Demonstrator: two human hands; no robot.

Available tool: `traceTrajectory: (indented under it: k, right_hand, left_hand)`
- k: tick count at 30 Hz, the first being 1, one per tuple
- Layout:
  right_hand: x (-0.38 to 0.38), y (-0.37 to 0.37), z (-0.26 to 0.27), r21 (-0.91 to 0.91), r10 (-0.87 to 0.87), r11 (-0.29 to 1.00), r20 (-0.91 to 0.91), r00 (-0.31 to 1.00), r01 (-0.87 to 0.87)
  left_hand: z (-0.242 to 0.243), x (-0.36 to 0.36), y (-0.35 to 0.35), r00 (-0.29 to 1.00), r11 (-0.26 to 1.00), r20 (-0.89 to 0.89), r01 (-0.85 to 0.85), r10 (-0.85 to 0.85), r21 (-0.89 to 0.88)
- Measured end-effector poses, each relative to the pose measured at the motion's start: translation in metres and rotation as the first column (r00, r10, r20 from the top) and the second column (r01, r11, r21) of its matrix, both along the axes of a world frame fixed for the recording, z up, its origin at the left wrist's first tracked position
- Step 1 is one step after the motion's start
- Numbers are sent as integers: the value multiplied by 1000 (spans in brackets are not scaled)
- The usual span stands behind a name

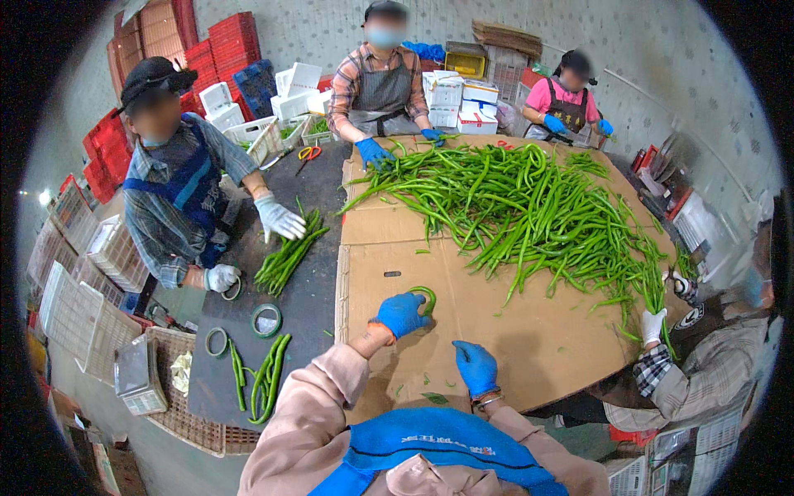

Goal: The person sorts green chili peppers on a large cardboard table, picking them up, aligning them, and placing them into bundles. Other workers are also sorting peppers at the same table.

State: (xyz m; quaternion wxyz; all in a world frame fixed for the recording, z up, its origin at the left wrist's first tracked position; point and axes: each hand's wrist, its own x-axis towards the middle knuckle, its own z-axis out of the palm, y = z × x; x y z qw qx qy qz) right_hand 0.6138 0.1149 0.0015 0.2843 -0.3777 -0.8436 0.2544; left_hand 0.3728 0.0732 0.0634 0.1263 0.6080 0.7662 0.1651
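My left hand (402,315), in a blue glove, holds a curved green chili pepper (428,299) over the cardboard sheet (384,310). To its right, my right hand (476,367), also blue-gloved, hovers low over the cardboard with nothing seen in it; its fingers are close together, and whether they are closed is unclear. Beyond both hands a large heap of long green peppers (527,204) covers the far part of the cardboard. Small green scraps and a leaf (435,398) lie near my right hand.
On the dark tabletop (316,273) at left lie a pepper bundle (288,254), loose peppers (270,379), tape rolls (266,320) and orange-handled scissors (308,155). A co-worker's gloved hands are by the bundle. More co-workers are across and at right, one gripping peppers. Crates (118,251) stand left.
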Motion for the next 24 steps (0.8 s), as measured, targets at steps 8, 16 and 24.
traceTrajectory:
  k: [8,16,24]
  right_hand:
    - [0,4,-9,-38,-19,999,2,1000,19]
    - [-2,6,-10,-49,-36,998,-54,998,34]
    - [-1,5,-9,-177,-57,983,-14,998,53]
  left_hand:
    - [-51,-6,-36,976,914,42,-216,215,345]
    - [-61,8,-42,975,818,41,-206,219,537]
    - [-78,0,-39,976,818,47,-205,213,538]
